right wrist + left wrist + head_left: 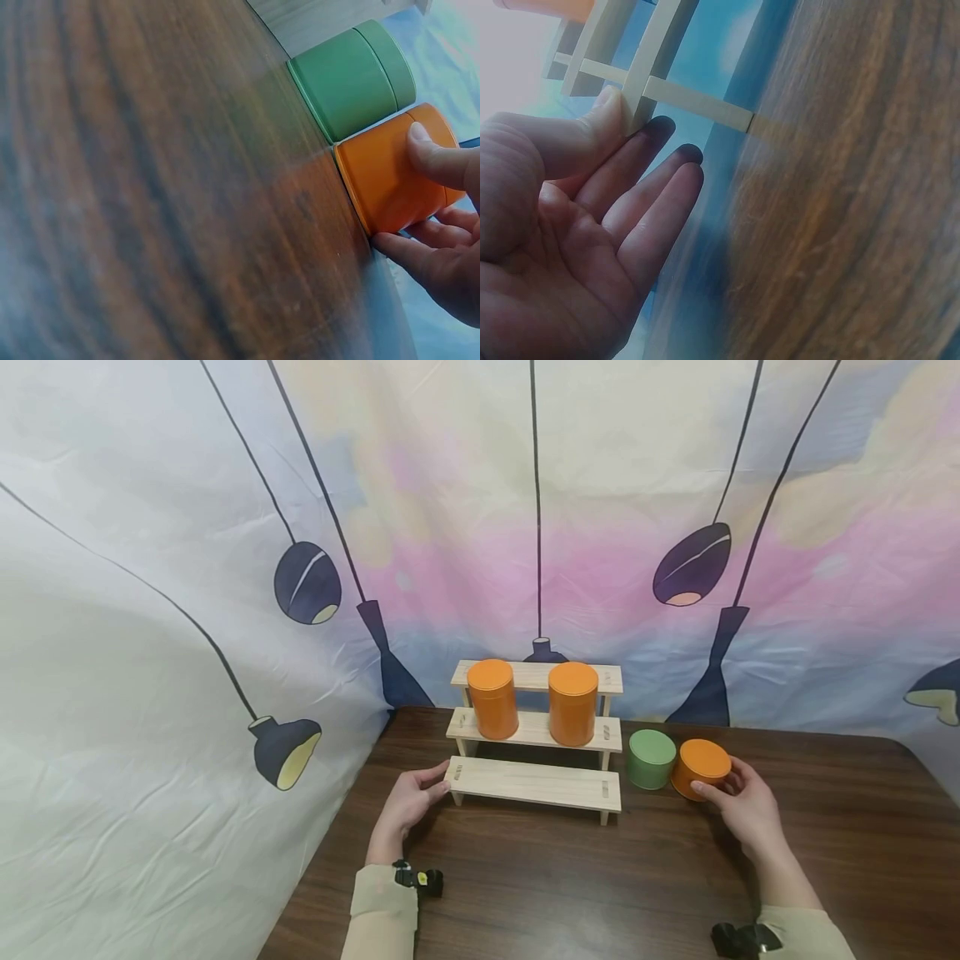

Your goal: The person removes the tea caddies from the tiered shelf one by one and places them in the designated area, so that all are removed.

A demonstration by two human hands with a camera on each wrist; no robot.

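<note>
A three-step wooden display rack (534, 782) stands on the table. My left hand (408, 800) pinches the left end of its lowest step; in the left wrist view the thumb (607, 112) presses one face while the other fingers lie behind and below. Two tall orange tins (492, 702) stand upright on the middle step, spaced apart. Right of the rack, a short green tin (651, 762) sits on the table. Beside it, a short orange tin (690, 777) stands upright, gripped by my right hand (750, 814) with the thumb on its near side. The right wrist view shows both short tins close together.
The brown wooden table (525, 877) runs up to a printed cloth (600, 527) hanging behind it and along the left side. Dark lamp shapes are pictured on the cloth. The rack's top step (532, 675) stands behind the tall tins.
</note>
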